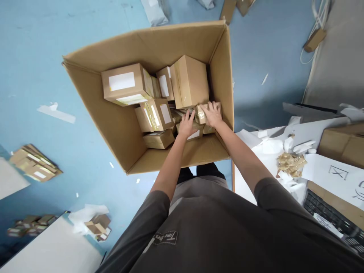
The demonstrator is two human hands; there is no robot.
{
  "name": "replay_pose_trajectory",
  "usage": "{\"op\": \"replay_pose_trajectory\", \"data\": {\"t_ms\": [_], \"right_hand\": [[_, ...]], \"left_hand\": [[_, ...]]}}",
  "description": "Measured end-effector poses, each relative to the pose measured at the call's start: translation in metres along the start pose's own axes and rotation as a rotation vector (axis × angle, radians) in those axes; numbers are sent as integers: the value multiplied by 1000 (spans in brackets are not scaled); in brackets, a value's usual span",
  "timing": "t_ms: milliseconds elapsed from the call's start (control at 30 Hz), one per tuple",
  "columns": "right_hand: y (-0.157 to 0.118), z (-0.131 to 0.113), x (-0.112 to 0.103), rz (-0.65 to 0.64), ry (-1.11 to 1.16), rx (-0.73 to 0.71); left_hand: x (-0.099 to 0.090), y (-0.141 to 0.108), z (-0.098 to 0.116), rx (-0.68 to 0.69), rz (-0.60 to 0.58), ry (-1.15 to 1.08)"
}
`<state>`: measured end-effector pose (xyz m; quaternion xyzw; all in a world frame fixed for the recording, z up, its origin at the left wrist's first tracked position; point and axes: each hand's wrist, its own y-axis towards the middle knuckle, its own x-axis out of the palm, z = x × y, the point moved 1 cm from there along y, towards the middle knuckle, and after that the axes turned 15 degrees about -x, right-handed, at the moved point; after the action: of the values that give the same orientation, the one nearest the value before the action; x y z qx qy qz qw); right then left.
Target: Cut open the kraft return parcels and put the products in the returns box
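Observation:
A large open carton (182, 40) stands in front of me with several smaller cardboard boxes inside. Near its right front corner, my right hand (212, 114) grips a small taped cardboard box (201, 114) from above, fingers spread over it. Left of that, my left hand (187, 124) reaches down with fingers apart, above a flat labelled box (195, 134); whether it touches this box I cannot tell. A tall plain box (191, 81) rises just beyond both hands. Boxes with white labels (122, 81) and a yellow-taped box (157, 115) fill the carton's left part.
On the right, a white table (257, 185) bears paper scraps, crumpled brown tape (291, 163), a keyboard (330, 212) and a cardboard box (344, 146). Flat parcels (35, 163) lie on the blue floor (28, 94) at left. White bags and cardboard lie beyond the carton.

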<state>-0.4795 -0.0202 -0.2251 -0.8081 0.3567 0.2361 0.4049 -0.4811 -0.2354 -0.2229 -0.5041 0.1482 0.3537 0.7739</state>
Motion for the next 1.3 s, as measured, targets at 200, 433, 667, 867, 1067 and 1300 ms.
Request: {"op": "replay_pose_trajectory", "data": {"t_ms": [200,433,667,867,1067,1300], "right_hand": [[-23,-24,-14,0,-34,29],[-81,-97,-64,168,-98,32],[-164,-205,-110,463,-212,104],[-272,-273,-90,765,-97,224],[-403,-287,-14,1040,77,331],[-531,-254,122,1276,243,470]], "left_hand": [[-12,-4,15,32,6,30],[-75,-59,39,147,19,141],[-145,-156,64,384,120,200],[-153,-211,104,697,106,301],[-94,-268,161,1015,-126,478],[43,-347,221,1213,-207,692]]}}
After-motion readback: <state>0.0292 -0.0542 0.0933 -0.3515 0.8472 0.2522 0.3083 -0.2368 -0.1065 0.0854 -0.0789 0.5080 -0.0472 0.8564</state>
